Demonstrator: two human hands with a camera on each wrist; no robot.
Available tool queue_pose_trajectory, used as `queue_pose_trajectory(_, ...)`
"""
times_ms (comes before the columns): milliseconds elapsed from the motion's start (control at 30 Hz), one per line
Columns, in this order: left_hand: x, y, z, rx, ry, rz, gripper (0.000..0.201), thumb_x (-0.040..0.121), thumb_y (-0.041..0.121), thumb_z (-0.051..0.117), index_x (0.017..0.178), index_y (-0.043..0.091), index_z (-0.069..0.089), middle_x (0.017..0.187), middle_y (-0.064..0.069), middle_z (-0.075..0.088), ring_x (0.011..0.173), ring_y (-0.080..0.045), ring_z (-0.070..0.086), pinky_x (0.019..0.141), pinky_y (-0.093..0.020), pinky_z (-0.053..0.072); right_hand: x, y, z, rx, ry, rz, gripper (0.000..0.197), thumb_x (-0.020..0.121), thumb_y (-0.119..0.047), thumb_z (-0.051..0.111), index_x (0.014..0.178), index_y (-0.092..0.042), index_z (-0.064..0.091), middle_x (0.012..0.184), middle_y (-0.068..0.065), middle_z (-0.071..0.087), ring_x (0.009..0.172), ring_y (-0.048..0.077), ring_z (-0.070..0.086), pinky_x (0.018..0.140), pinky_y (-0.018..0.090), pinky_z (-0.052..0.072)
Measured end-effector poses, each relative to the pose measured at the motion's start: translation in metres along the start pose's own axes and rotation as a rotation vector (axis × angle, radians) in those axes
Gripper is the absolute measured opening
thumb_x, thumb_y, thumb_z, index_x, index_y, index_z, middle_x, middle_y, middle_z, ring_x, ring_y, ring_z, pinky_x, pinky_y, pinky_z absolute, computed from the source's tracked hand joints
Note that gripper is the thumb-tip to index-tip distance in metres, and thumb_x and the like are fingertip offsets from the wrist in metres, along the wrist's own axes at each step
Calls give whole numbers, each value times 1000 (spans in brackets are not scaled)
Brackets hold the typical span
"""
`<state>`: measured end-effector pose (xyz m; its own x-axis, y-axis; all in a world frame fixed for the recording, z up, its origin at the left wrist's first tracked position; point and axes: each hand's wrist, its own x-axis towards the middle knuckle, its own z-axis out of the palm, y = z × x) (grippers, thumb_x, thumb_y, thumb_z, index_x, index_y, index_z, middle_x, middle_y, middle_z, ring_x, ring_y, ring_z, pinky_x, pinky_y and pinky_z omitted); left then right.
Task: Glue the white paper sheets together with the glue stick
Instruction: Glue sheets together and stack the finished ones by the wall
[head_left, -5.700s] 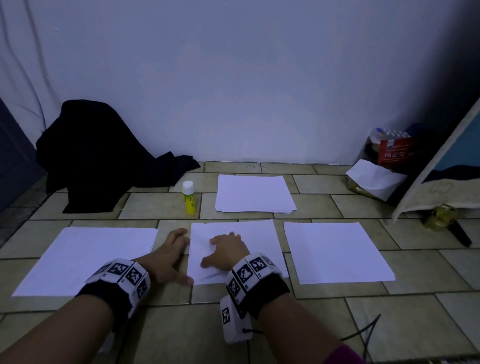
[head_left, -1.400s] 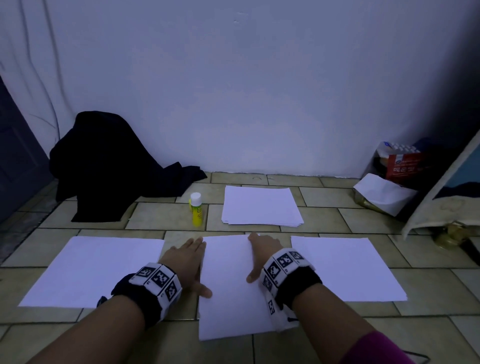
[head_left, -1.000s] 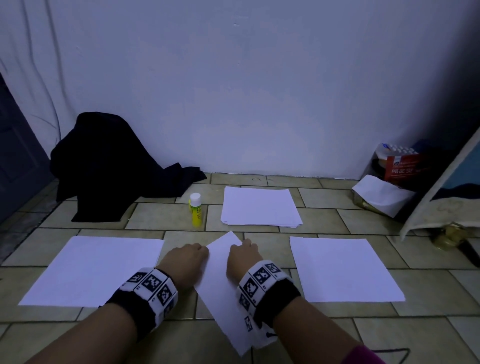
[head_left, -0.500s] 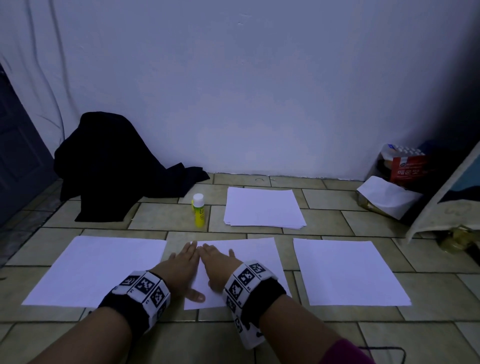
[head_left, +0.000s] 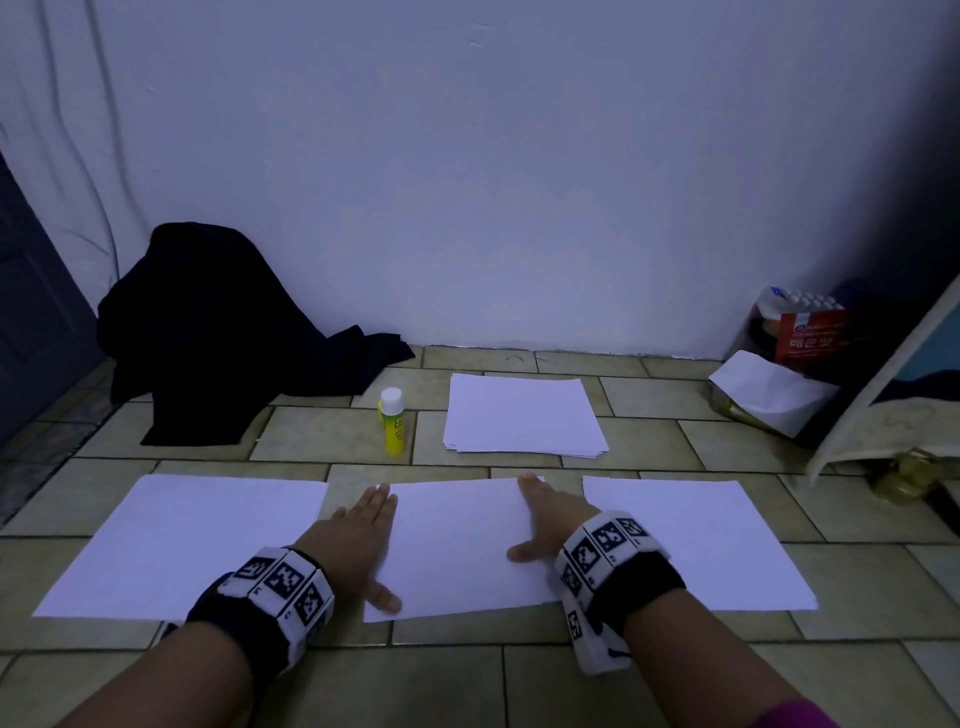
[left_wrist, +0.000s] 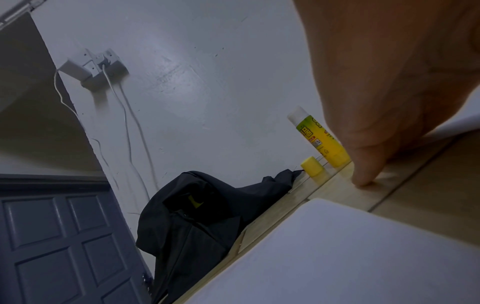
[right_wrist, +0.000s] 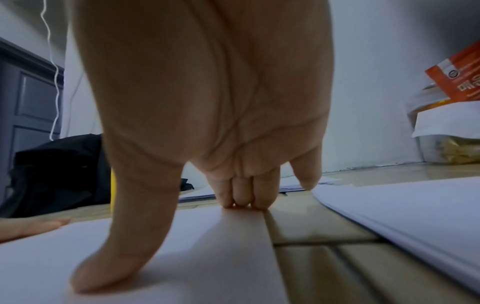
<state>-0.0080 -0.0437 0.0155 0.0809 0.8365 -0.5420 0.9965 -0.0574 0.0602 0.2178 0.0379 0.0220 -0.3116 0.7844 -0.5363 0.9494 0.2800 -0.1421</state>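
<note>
On the beige tiled floor (head_left: 332, 434), before a pale wall:

1. Middle white paper sheet (head_left: 457, 545), lying flat, nearest the person. Left hand (head_left: 358, 530) rests along its left edge, fingers straight and together, thumb tip on the sheet's near left corner; nothing grasped. Right hand (head_left: 545, 514) lies flat on its right side, fingers straight with tips at the far right corner, thumb spread onto the paper; nothing grasped. The right wrist view shows fingertips (right_wrist: 241, 200) and thumb pressing the sheet's surface.

2. Left white paper sheet (head_left: 187, 540), flat, just beside the left hand, apart from the middle sheet.

3. Right white paper sheet (head_left: 696, 540), flat, just beside the right wrist, apart from the middle sheet.

4. Stack of white paper sheets (head_left: 522, 415), beyond the middle sheet, nearer the wall.

5. Yellow glue stick with white cap (head_left: 392, 421), upright, just left of the stack, untouched by either hand. A small yellow cylinder (left_wrist: 313, 166) stands beside it in the left wrist view.

6. Black cloth heap (head_left: 218, 332), against the wall, far left.

7. Red printed packet (head_left: 810, 335) and white bag (head_left: 769, 392), far right corner.

8. Black wristbands with printed square markers (head_left: 283, 582), one on each wrist.
</note>
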Motion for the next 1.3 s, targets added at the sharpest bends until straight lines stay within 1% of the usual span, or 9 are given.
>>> queue_pose_trajectory(133,-10,-2,-5,25,19,-6,121,77,61,67,152,8,-11,161,-7,-15,149,-21,-1,118,-41,16,-2,-7,-3,38,100,45,96,77,-43,75,145,-3,20,145,9,38,132,25,40,111,41,31)
queue_pose_trajectory(200,-12,-3,-11,20,87,-50,101,79,71,55,150,7,23,158,-11,18,142,-24,24,112,-40,30,-4,-12,-3,34,150,77,90,74,-43,78,138,-3,28,139,10,40,129,25,42,107,40,36)
queue_pose_trajectory(267,-10,-1,-18,38,220,-108,75,83,76,39,115,11,58,121,-8,52,116,-20,43,95,-36,42,-6,-18,-1,-56,201,102,82,73,-45,77,133,-6,36,138,11,33,130,27,35,102,39,40)
queue_pose_trajectory(333,-8,4,-20,68,295,-119,61,90,68,38,102,12,58,108,-3,53,115,-18,43,89,-34,43,-6,-27,1,-139,204,107,68,78,-40,74,130,-7,43,135,12,33,128,28,32,99,39,40)
queue_pose_trajectory(467,1,21,-6,9,331,115,38,97,27,48,132,12,47,139,-2,41,127,-22,42,98,-36,44,-3,-47,9,-74,179,98,34,92,-13,52,125,-6,51,130,14,39,120,30,41,97,37,41)
queue_pose_trajectory(633,2,41,-3,208,334,45,23,96,15,43,110,11,61,110,-7,63,100,-24,61,81,-31,48,-2,-71,16,-41,177,30,42,92,-29,53,129,-10,46,133,15,39,124,34,35,97,40,39)
queue_pose_trajectory(767,4,35,-11,67,326,10,44,89,29,64,128,13,50,130,-7,52,118,-23,51,97,-32,45,-1,-80,26,-27,144,-25,66,85,-37,66,137,-12,34,142,14,29,133,36,24,100,45,38)
queue_pose_trajectory(967,6,30,-6,12,24,-4,88,99,37,49,150,-1,-12,158,-17,-20,148,-28,-12,119,-38,6,9,-85,30,-131,57,-146,78,92,-21,60,152,-19,9,159,5,1,145,31,5,113,53,22)
queue_pose_trajectory(1300,8,24,-6,-3,5,-1,91,97,45,48,151,2,-11,159,-13,-17,148,-25,-11,120,-39,6,9,-31,2,-69,24,-73,89,91,-54,51,153,-17,0,161,-3,1,146,17,13,117,48,4)
